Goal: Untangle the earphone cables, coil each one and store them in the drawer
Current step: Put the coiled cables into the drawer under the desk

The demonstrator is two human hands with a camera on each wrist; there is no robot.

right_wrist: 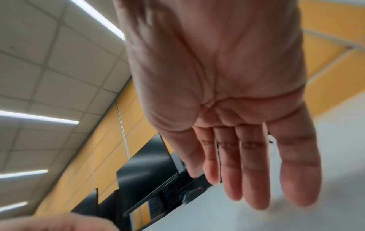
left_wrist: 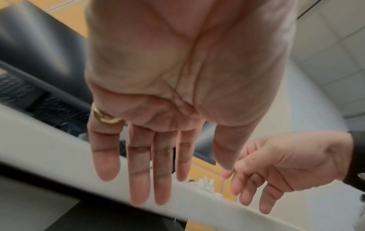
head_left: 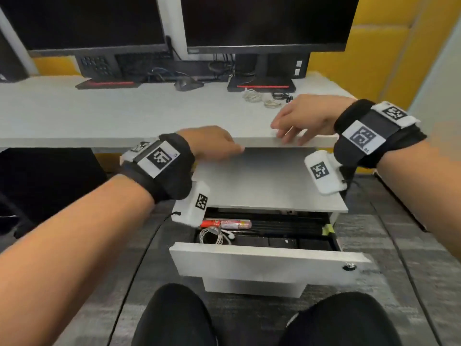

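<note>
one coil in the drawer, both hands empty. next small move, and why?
Probably the right hand should reach forward to the cables on the desk and pick one out. It is open and nearest to them; the left hand is open too, near the desk edge. One coiled earphone already lies in the open drawer, so the desk pile looks like what is left.

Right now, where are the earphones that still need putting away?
In the head view, the tangled earphones lie on the white desk, far right, in front of the right monitor's base, just beyond the right hand.
</note>
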